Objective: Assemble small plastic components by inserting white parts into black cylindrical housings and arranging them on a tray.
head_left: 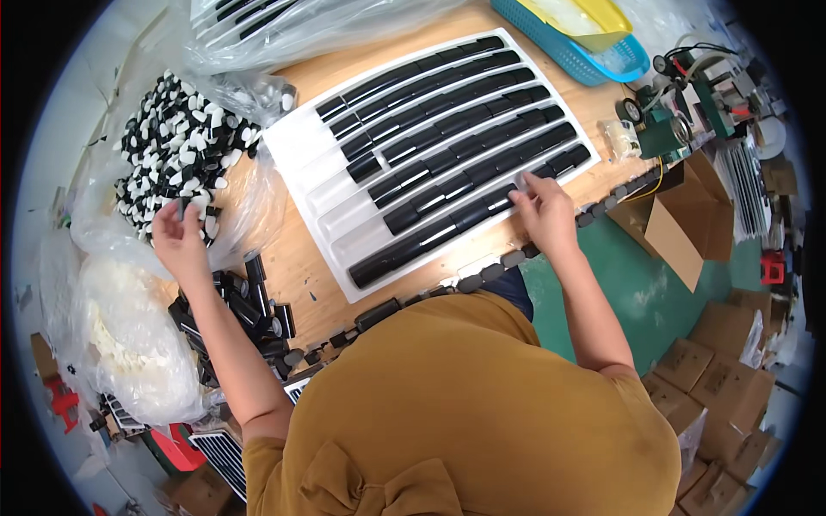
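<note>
A white grooved tray [297, 142] lies on the wooden table and holds rows of black tubes [465, 129]. My right hand [544, 211] rests at the tray's near right edge, fingertips on the end of a tube row; whether it grips a tube I cannot tell. My left hand [179, 236] reaches into a clear bag of black-and-white caps [181, 146], fingers curled among the pieces. A heap of loose black tubes [249, 310] lies by my left forearm.
A blue basket [559, 47] with a yellow tray stands at the far right, a small green machine [671, 112] beside it. Open cardboard boxes [680, 224] sit on the green floor at right. A bag of white parts [138, 344] lies at left.
</note>
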Tool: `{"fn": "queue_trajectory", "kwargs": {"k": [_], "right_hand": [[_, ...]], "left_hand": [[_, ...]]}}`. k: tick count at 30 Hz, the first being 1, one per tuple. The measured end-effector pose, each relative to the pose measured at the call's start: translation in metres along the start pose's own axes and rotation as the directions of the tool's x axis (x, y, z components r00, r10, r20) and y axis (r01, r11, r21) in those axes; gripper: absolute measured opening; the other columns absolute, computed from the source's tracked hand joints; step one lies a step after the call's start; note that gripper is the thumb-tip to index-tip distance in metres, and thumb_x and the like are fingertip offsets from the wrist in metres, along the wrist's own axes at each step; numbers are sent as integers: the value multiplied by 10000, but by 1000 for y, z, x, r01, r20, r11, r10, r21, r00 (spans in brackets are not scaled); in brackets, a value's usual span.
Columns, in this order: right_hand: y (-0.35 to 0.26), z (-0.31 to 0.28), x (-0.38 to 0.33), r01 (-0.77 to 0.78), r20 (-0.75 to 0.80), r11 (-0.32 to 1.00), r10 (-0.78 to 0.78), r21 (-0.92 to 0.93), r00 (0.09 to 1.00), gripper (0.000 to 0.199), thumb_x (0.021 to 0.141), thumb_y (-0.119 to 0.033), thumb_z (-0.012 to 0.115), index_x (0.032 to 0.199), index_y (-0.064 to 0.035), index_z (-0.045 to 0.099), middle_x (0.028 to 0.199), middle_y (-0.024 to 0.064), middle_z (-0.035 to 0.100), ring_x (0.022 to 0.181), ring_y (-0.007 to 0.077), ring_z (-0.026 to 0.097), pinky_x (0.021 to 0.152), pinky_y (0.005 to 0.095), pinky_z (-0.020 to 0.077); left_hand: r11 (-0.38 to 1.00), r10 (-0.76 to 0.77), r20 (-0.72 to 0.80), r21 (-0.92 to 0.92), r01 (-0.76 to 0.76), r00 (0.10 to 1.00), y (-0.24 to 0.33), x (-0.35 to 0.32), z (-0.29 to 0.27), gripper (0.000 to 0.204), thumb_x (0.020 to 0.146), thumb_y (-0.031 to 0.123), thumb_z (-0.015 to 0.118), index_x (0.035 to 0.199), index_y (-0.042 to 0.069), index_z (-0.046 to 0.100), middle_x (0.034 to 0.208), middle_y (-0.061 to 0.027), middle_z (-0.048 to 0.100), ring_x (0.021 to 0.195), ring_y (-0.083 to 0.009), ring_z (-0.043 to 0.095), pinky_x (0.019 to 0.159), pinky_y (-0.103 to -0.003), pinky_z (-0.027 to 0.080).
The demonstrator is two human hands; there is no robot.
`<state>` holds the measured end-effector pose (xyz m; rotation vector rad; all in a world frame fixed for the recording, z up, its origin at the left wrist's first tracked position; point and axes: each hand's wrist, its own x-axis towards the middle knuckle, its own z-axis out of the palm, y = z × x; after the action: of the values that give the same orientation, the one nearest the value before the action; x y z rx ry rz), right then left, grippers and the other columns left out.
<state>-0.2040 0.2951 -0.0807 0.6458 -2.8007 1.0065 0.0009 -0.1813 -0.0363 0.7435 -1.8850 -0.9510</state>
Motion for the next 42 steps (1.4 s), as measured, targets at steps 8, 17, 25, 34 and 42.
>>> {"fn": "queue_trajectory", "kwargs": {"k": [8,17,25,34,42], "right_hand": [[18,-24,21,-189,-146,936,151,-296,978,301,788,-281,734,950,-41,652,915,132,623,849,314,616,733,397,499],[21,-11,22,-256,-85,948,245,-187,966,445,690,-254,809,1021,-27,618,1005,137,589,904,319,605,784,394,497],[5,-21,30,-315,37,949,314,22,949,363,731,-151,793,1001,-12,594,766,61,567,711,188,589,688,308,502],[-95,-19,12,-392,458,524,4,756,889,244,873,-42,654,1108,10,617,773,28,627,660,80,606,593,192,501],[-105,-11,7,-421,556,527,-120,738,823,240,876,-13,648,1107,22,591,759,14,605,678,75,609,624,201,498]], "left_hand": [[744,-285,596,-357,566,751,96,-80,99,263,850,23,661,1108,10,616,930,-65,679,776,-131,653,658,-211,490],[289,-248,851,-392,873,464,118,-127,136,236,840,-39,644,1056,3,558,1005,-147,666,920,-284,682,838,-333,563],[340,-300,849,-331,880,435,117,-133,135,294,836,-12,673,1120,-21,599,924,-121,683,840,-209,690,734,-262,558],[556,-167,841,-350,754,514,128,-143,131,304,815,-37,677,1112,-37,616,923,-121,692,823,-182,688,751,-258,556],[561,-180,866,-298,772,466,136,-145,123,288,795,-42,706,1070,-44,617,931,-104,682,834,-134,665,750,-243,550]]}}
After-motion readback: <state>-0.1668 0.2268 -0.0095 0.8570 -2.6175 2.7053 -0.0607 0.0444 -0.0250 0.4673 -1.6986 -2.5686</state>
